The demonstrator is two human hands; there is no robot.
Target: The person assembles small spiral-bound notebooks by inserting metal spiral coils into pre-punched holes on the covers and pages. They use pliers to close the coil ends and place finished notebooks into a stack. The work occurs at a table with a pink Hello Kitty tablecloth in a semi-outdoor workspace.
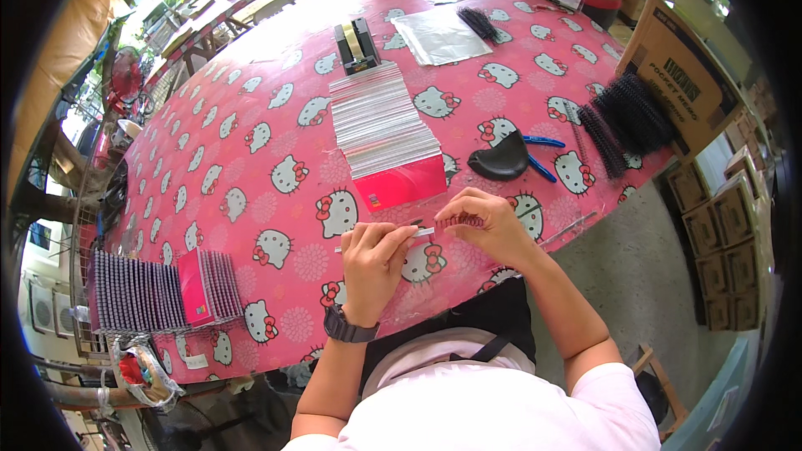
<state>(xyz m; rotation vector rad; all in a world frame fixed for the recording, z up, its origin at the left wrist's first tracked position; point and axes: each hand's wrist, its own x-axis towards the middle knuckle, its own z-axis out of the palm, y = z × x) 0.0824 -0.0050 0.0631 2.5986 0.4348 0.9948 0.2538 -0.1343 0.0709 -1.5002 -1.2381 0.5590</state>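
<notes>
Near the front edge of the table, my left hand (pixel 373 266) pinches a small notepad (pixel 424 232) seen edge-on, with its white side toward the right. My right hand (pixel 493 221) is closed on a dark spiral binding coil (pixel 461 220), held right beside the pad's end. Whether the coil has entered the pad's holes cannot be made out. Just beyond my hands lies a long row of unbound notepads (pixel 380 121), a pink cover (pixel 405 184) facing me. Pliers with blue handles (pixel 541 169) rest to the right, next to a rounded black piece (pixel 499 159).
Spiral-bound notepads (pixel 138 291) stand in rows at the left. Black coils (pixel 632 117) are heaped at the right by a cardboard box (pixel 681 67). Farther back are a tape dispenser (pixel 357 46), a white plastic sheet (pixel 439 35) and more coils (pixel 478 23). Two people work at the far edge.
</notes>
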